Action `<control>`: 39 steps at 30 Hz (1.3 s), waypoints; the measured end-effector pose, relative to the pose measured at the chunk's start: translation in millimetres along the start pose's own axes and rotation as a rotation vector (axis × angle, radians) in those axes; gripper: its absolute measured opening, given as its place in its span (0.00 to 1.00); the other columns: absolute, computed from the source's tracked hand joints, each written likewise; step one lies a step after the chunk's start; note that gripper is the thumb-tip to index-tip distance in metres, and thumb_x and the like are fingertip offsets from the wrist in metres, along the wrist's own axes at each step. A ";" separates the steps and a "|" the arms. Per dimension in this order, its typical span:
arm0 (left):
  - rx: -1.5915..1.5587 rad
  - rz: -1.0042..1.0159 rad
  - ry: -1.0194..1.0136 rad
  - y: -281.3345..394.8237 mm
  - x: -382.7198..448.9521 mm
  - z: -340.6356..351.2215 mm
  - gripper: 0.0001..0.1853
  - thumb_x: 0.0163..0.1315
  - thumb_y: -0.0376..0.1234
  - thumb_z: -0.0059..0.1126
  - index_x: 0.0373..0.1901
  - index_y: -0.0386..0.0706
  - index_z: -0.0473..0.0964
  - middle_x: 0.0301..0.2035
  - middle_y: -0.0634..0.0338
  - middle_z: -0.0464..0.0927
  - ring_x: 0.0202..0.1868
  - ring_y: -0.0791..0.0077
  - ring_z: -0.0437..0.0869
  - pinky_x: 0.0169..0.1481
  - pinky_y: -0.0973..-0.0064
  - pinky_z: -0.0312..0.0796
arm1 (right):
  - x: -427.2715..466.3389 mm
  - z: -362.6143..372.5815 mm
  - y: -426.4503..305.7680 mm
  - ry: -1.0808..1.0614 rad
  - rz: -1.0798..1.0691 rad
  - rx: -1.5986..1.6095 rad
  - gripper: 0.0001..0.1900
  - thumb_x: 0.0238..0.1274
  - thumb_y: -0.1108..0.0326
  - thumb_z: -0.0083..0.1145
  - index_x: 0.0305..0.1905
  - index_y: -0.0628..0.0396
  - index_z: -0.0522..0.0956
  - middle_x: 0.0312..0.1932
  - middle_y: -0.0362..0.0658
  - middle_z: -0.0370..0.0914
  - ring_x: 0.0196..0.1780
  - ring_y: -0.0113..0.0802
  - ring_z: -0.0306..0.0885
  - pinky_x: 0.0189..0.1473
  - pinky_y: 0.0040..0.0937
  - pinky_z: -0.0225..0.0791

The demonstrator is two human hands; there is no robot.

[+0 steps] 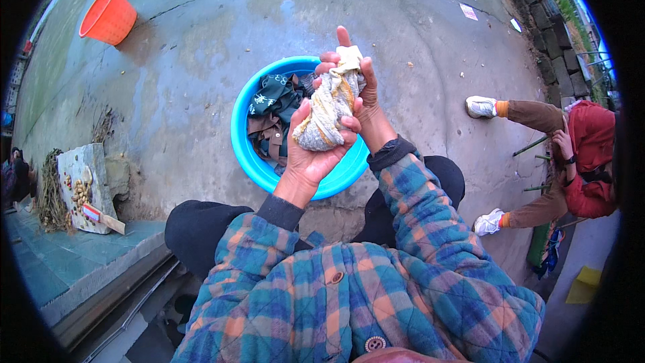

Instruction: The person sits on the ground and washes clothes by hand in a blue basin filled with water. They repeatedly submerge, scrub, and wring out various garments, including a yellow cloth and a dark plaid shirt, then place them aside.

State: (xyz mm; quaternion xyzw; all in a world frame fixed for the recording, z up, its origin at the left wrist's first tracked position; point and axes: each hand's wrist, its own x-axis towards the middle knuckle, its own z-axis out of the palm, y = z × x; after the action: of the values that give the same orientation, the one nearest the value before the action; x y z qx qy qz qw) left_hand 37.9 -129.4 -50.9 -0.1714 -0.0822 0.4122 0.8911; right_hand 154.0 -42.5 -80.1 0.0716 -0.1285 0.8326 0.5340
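Observation:
A bunched, twisted grey-white cloth with yellow streaks (330, 106) is held between my two hands above a blue plastic basin (242, 161). My left hand (315, 159) is under and around its lower end, palm up. At its upper right side, my right hand (370, 85) presses against it, with some fingers extended. Inside the basin, dark green printed fabric (274, 93) and brown fabric with a snap button (267, 133) lie in a heap, partly hidden by my hands and the held cloth.
An orange plastic bucket (113, 20) stands at the upper left. At left, a stone slab (95, 161) bears small nuts or pods and a wooden-handled brush (103, 217), beside dried stalks (50, 191). A seated person in red (592, 141) is at right, near stacked bricks (559, 60).

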 end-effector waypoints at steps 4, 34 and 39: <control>0.201 -0.006 0.050 1.7 -7.5 14.1 0.38 0.58 0.40 0.63 0.66 0.40 0.54 0.52 0.47 0.66 0.44 0.66 0.70 0.48 0.72 0.70 | 2.6 8.7 -14.3 0.260 0.235 -0.088 0.24 0.57 0.69 0.60 0.58 0.55 0.67 0.41 0.46 0.69 0.45 0.36 0.74 0.47 0.44 0.77; 1.359 0.087 0.909 8.5 -14.6 -168.1 0.14 0.63 0.37 0.54 0.44 0.38 0.72 0.31 0.55 0.79 0.27 0.69 0.82 0.29 0.70 0.73 | -77.3 -92.6 57.5 0.442 0.453 -2.208 0.13 0.45 0.65 0.62 0.38 0.57 0.80 0.32 0.57 0.80 0.39 0.52 0.81 0.42 0.46 0.73; 1.872 0.442 1.079 38.2 -0.9 -171.9 0.31 0.49 0.44 0.69 0.50 0.38 0.67 0.40 0.47 0.81 0.42 0.55 0.84 0.44 0.61 0.75 | -48.4 -113.0 42.5 0.602 0.344 -1.651 0.24 0.46 0.59 0.71 0.49 0.56 0.77 0.40 0.44 0.80 0.41 0.32 0.78 0.44 0.32 0.73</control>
State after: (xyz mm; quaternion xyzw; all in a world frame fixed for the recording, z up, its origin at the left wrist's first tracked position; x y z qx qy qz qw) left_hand 59.7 -148.0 -224.7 0.4028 0.6949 0.3327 0.4941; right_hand 137.8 -68.7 -206.5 -0.5773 -0.5501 0.5269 0.2942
